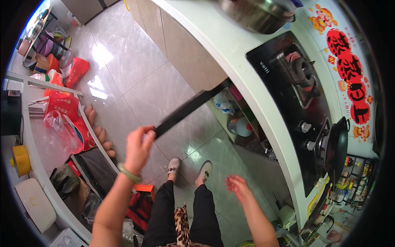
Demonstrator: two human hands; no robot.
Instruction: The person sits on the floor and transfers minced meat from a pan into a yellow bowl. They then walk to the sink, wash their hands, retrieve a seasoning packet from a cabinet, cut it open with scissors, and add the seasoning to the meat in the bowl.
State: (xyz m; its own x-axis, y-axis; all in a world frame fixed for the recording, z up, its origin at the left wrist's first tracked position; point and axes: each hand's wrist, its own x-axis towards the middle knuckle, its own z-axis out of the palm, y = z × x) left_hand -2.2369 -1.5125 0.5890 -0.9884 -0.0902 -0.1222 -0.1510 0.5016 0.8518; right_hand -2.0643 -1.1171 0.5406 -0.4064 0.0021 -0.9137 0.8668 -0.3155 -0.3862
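My left hand (140, 148), with a pale bangle at the wrist, pinches the near end of a long, flat black panel (185, 108) between thumb and fingers. The panel slants over the tiled floor. Its narrower far end meets the counter's front edge beside an open cabinet compartment (253, 131); whether it is fixed there I cannot tell. Inside the compartment are a plastic bag (223, 103) and a white container (242, 127). My right hand (237, 185) hovers lower right, in front of the cabinets, empty, with its fingers apart and slightly bent.
The white countertop (247, 74) curves along the right, carrying a black gas hob (277, 92), a wok (336, 151) and a steel pot (259, 15). On the left stands a white rack (80, 105) with red bags (61, 105). Sweet potatoes (100, 132) lie on the floor beside it.
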